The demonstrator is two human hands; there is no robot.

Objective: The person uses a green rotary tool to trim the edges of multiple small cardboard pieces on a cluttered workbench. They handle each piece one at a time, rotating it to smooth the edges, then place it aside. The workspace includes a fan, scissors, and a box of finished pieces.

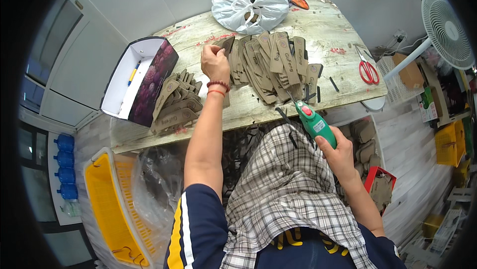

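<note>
My left hand (215, 62), with beaded and cord bracelets at the wrist, reaches over the table to the back left of the pile. Its fingers are pinched at a tan, tongue-shaped fabric tab (227, 45), partly hidden by them. A fanned heap of similar printed tan tabs (256, 65) lies right of that hand. My right hand (339, 153) is wrapped round a green hand-held electric tool (318, 126) with a red button and a thin metal tip. The tip points at the heap's front edge; contact cannot be made out. A smaller stack of tabs (176, 102) sits front left.
A dark flowered box (158, 77) stands left with a pen (133, 73) inside. A white plastic bag (250, 8) is at the back. Red-handled scissors (368, 71) and black strips (334, 84) lie right. A white fan (447, 29) and a yellow basket (107, 204) flank the table (343, 35).
</note>
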